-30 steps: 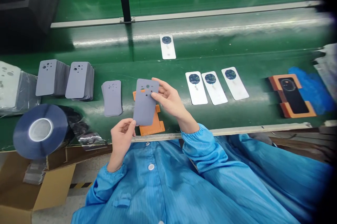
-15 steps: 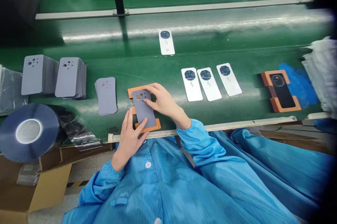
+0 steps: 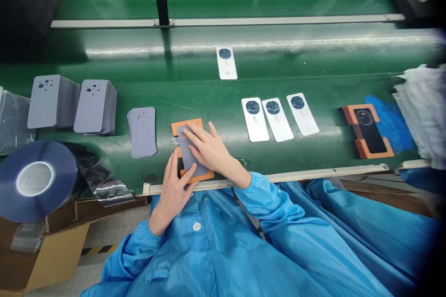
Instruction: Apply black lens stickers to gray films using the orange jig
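A grey sheet with small round holes (image 3: 186, 148) lies in an orange jig (image 3: 186, 126) at the near edge of the green belt. My right hand (image 3: 205, 148) lies flat on the sheet, fingers stretched out and pressing down. At the jig's lower left my left hand (image 3: 176, 185) rests with its fingers straight, fingertips against the sheet's edge. Neither hand grips anything.
Stacks of the same grey sheets (image 3: 142, 130) (image 3: 95, 106) (image 3: 52, 101) lie to the left. A roll of blue tape (image 3: 35, 180) sits at the near left. White phone backs (image 3: 257, 119) (image 3: 226, 62) lie right and behind, and a second orange jig (image 3: 368, 130) holds a black part.
The grey sheet was held up in both hands, then laid into the orange jig. Now my right hand has flattened on it and my left hand steadies its edge.
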A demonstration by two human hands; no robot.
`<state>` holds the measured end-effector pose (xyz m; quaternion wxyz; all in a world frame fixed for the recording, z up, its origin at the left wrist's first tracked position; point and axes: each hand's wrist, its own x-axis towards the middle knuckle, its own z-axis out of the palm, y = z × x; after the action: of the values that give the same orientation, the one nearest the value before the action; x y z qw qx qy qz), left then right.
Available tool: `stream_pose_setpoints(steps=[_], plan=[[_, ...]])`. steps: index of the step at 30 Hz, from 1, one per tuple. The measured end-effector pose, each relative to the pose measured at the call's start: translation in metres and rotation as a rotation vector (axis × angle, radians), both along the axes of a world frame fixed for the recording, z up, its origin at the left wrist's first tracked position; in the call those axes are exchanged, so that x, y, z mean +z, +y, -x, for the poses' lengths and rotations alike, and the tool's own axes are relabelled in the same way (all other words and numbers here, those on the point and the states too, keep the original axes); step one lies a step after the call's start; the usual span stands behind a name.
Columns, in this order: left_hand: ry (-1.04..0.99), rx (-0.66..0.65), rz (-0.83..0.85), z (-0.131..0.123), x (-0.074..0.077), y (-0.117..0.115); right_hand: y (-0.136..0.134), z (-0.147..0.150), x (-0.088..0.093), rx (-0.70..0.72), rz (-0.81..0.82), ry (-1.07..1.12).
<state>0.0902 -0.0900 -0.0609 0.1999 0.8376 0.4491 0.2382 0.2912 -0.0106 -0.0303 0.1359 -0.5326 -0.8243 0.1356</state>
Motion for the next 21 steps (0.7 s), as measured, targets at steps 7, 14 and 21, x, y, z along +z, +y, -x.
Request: stream_pose_setpoints(steps=[7, 14, 21], plan=[[-0.012, 0.007, 0.012, -0.001, -0.001, 0.0, -0.009, 0.012, -0.006, -0.033, 0.023, -0.029], [-0.025, 0.022, 0.011, -0.001, -0.001, 0.0, -0.011, 0.004, -0.008, -0.01, 0.034, 0.026], [-0.172, 0.03, 0.137, -0.001, 0.02, 0.001, -0.034, -0.005, -0.027, -0.38, -0.019, 0.163]])
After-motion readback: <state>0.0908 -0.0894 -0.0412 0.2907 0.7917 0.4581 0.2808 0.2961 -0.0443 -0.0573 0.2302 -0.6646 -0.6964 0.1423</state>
